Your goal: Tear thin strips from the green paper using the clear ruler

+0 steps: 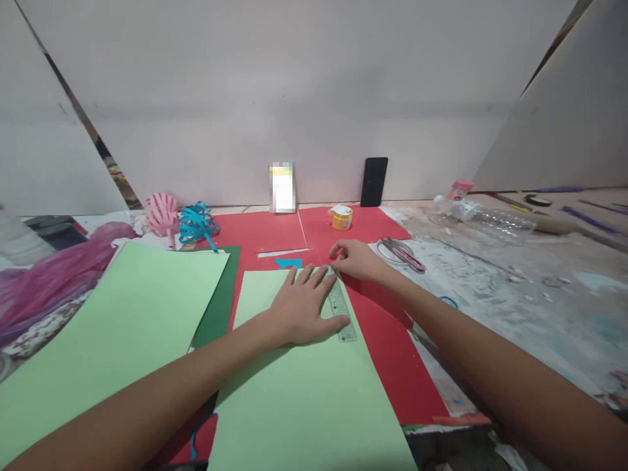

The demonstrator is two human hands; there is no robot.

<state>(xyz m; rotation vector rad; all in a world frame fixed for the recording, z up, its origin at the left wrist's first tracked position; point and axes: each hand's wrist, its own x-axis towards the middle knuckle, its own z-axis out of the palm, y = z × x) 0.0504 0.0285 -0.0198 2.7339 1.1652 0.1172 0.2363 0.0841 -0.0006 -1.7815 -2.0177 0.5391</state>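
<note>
A light green sheet of paper (304, 405) lies lengthwise in front of me, on top of red paper (392, 353). Near its right edge is a clear ruler (346, 327). My left hand (307, 304) is spread flat on the sheet, its thumb and some fingertips resting on the ruler. At the ruler's far end, my right hand (356, 259) has thumb and fingers pinched together by the sheet's top right corner; whatever is in the pinch is too small to make out. A blue paper piece (289, 263) shows just beyond the sheet's top edge.
More light green paper (161, 294) lies left over a dark green sheet (216, 320). Pink (161, 214) and blue (195, 222) paper-strip balls sit behind it. A yellow tape roll (342, 218), pink-handled scissors (409, 255), two phones (374, 182) and a plastic bottle (495, 219) stand or lie farther back.
</note>
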